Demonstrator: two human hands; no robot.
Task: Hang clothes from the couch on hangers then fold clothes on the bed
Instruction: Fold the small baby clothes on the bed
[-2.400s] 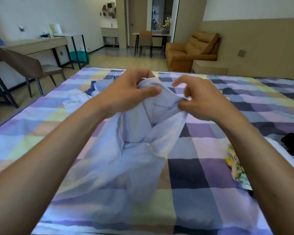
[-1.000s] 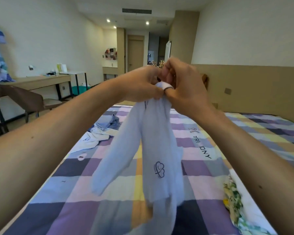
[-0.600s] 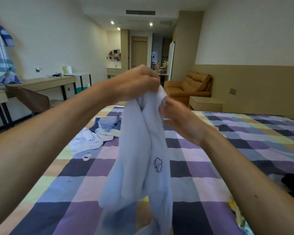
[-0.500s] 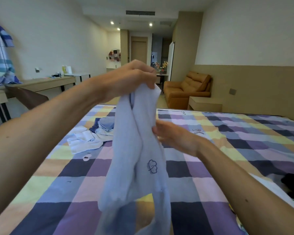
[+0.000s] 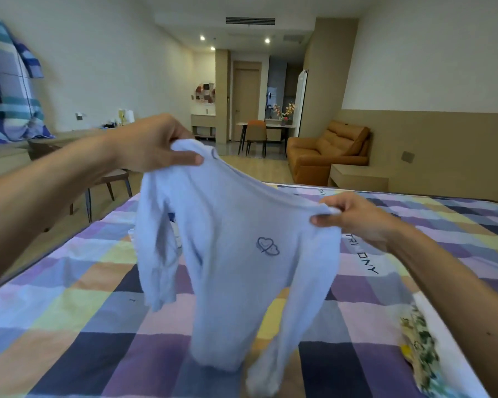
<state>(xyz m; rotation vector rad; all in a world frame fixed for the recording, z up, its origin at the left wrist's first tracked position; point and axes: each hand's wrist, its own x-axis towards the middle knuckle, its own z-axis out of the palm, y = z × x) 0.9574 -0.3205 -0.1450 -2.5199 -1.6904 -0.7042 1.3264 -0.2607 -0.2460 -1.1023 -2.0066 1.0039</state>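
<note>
Your left hand grips one shoulder of the top: fingers curled over the fabric, thumb clamped underneath. Your right hand pinches the other shoulder, with the fabric edge caught between thumb and fingers. Left sits higher than right, so the shoulder line slopes down to your right.

The top is pale blue and long-sleeved, spread between both hands and hanging over the bed. The heart logo on the chest faces you. One sleeve dangles free under your left hand, clear of the cover. The other drops below your right hand to the bottom of the frame. The hem is low over the checked cover; it's blurred, so can't tell if it touches.

Around:
- Black lettering is printed on the cover just under your right wrist.
- Floral cloth lies on the bed near its right edge, beside your right forearm.
- Couch is well apart, across the room past the bed, with a low cabinet just beside it.
- Orange chair stands further back, left of the couch.
- Plaid shirt hangs at far left by the wall.
</note>
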